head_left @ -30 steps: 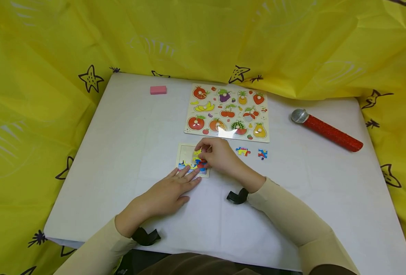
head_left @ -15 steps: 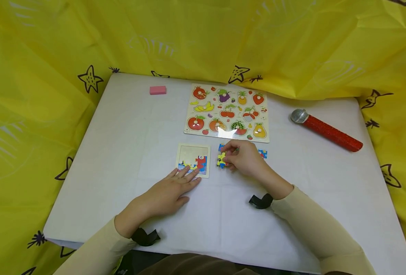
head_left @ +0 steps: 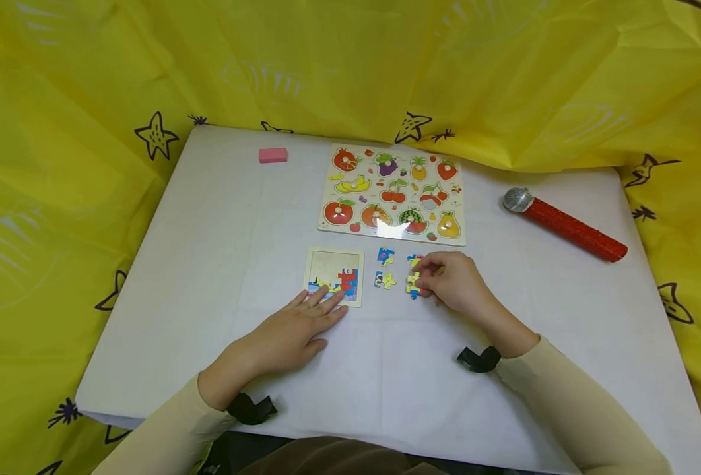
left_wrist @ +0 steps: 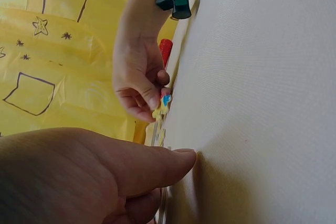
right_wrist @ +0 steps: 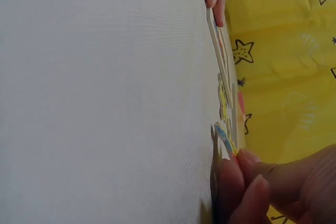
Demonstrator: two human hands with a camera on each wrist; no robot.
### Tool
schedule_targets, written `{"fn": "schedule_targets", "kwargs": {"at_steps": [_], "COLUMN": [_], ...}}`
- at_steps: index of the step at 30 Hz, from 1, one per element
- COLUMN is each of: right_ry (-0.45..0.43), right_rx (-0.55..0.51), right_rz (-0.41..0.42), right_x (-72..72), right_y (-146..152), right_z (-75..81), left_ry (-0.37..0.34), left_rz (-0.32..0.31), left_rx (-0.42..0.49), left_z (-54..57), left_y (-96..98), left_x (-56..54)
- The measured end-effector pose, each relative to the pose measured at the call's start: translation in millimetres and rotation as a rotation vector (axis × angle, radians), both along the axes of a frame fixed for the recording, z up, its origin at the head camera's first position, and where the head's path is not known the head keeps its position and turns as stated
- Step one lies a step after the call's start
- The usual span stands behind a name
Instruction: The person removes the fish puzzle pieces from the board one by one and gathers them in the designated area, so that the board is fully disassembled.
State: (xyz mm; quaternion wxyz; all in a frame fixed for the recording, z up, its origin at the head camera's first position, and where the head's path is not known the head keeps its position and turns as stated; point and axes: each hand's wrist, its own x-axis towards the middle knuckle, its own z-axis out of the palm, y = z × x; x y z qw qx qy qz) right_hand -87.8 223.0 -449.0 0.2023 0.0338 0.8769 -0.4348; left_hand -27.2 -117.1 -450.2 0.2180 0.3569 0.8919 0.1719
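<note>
My left hand rests with outstretched fingers on the lower edge of a small square wooden puzzle tray. A few joined pieces fill its lower part, among them a red and blue jigsaw piece. Off to the right, my right hand pinches a yellow and blue jigsaw piece between thumb and fingers; the right wrist view shows this piece tilted. Between the tray and that hand lie a blue jigsaw piece and a yellow jigsaw piece.
A fruit peg puzzle board lies behind the tray. A red microphone is at the right, and a pink block at the back left. Yellow curtain surrounds the white-covered table.
My right hand has moved right from over the tray, leaving the yellow piece on the table beside it, and now grips another piece farther right. My left hand has stayed put.
</note>
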Motion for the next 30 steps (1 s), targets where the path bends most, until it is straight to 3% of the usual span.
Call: {"fn": "schedule_targets", "kwargs": {"at_steps": [4,14,17,24,30], "right_ry": [0.02,0.201,0.217,0.209,0.239], "right_rx": [0.049,0.249,0.286,0.308,0.246], "right_rz": [0.005,0.051,0.054,0.087,0.171], "right_x": [4.2,6.4,6.5,4.6,-1.4], "right_y": [2.1,2.3,1.2,-6.0,-25.2], "right_z": [0.1,-4.5,-4.5,1.5,7.5], "left_ry": [-0.009,-0.008,-0.007,0.004,0.004], "left_rz": [0.006,0.008,0.007,0.002,0.006], "left_rx": [-0.009,-0.008,-0.01,-0.009,0.0], "left_z": [-0.1,0.8,0.5,-0.4,0.9], "left_y": [0.6,1.3,1.2,1.5,0.3], "left_x": [-0.1,-0.5,-0.4,-0.3,0.4]}}
